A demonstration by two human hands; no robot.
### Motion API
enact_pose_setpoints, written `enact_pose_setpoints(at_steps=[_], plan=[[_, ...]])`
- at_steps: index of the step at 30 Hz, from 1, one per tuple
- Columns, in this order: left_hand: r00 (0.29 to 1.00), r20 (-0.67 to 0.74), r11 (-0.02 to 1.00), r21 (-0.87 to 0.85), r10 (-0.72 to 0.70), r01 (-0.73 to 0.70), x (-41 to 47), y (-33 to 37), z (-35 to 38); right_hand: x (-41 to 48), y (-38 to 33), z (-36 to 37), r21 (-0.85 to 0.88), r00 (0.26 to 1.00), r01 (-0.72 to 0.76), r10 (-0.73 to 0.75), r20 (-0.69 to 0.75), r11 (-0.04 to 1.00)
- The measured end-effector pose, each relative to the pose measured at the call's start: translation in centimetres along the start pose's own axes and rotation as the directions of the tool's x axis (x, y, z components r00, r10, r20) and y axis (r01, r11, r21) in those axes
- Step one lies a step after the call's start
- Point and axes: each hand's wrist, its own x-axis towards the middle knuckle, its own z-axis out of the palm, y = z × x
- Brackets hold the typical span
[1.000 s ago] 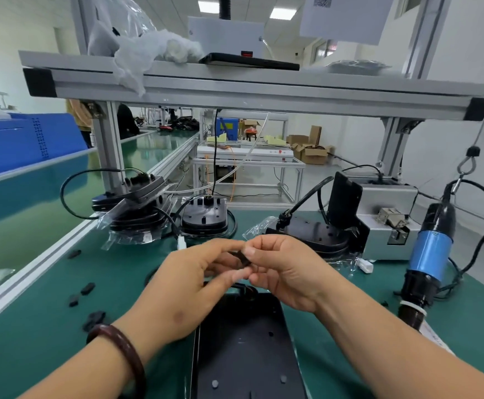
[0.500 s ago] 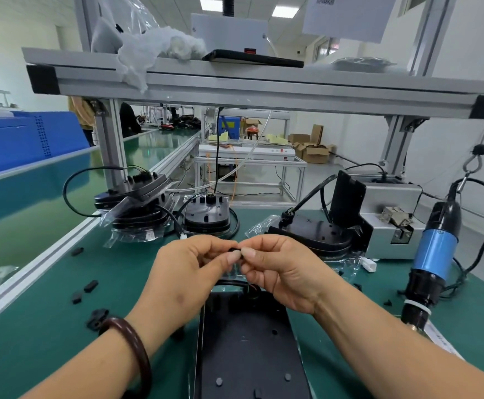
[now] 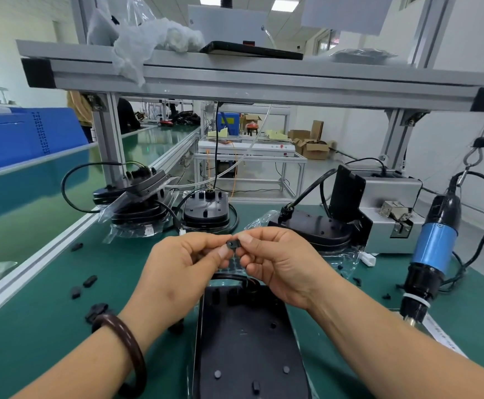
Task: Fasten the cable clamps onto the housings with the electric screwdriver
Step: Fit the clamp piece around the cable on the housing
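Cable clamp (image 3: 230, 243) pinched in mid-air above housing (image 3: 246, 341)

Left hand (image 3: 183, 266) and right hand (image 3: 281, 266) meet over the green surface (image 3: 48, 326), their fingers (image 3: 220, 251) clamped from either side on the small black cable clamp. It sits just above the far end of the black housing, which lies flat on the surface. Electric screwdriver (image 3: 433, 246) hangs from a hook at the right, well apart from both hands

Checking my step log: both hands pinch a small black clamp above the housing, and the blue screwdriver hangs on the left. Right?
Wrong side: the head view shows the blue screwdriver hanging on the right. The left hand and right hand pinch the clamp above the housing.
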Motion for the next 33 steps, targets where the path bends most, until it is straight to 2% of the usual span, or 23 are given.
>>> enact_pose_setpoints(at_steps=[5,9,12,14,16,18,20,25,29,33], plan=[[0.996,-0.089,0.998,0.063,-0.025,0.031,0.2,0.0,0.5,0.1,0.4,0.4,-0.061,0.997,0.029,-0.033,-0.067,0.998],[0.989,-0.127,0.956,0.292,0.075,-0.035,0.0,-0.2,0.5,0.1,0.4,0.7,-0.224,0.987,0.096,-0.123,-0.107,0.970],[0.986,-0.130,0.952,0.299,0.107,-0.064,0.0,-0.1,0.5,0.1,0.0,0.9,-0.314,0.980,0.145,-0.180,-0.084,0.938],[0.993,-0.079,0.962,0.266,0.092,-0.068,0.1,-0.1,0.2,0.1,-0.4,0.8,-0.341,0.978,0.141,-0.184,-0.095,0.929],[0.995,0.071,0.962,0.261,0.068,-0.084,0.0,-0.1,-0.5,0.0,-0.8,0.5,-0.410,0.975,0.119,-0.184,-0.123,0.904],[0.978,0.206,0.945,0.310,0.042,-0.106,-0.2,-0.2,-1.2,-0.1,-1.0,0.3,-0.477,0.977,0.069,-0.155,-0.145,0.876],[0.966,0.256,0.929,0.349,0.032,-0.124,-0.4,-0.2,-1.5,-0.2,-0.8,0.4,-0.531,0.980,0.021,-0.122,-0.157,0.847],[0.953,0.301,0.927,0.350,0.027,-0.136,-0.6,0.0,-1.4,-0.1,-0.7,0.8,-0.551,0.988,-0.050,-0.042,-0.152,0.833],[0.962,0.270,0.921,0.361,0.047,-0.146,-0.6,-0.3,-1.4,-0.1,-0.9,0.9,-0.593,0.992,-0.074,0.001,-0.123,0.802],[0.974,0.218,0.917,0.373,0.063,-0.142,-0.7,-0.8,-1.2,-0.2,-1.2,0.5,-0.724,0.998,-0.057,0.042,-0.038,0.687]])
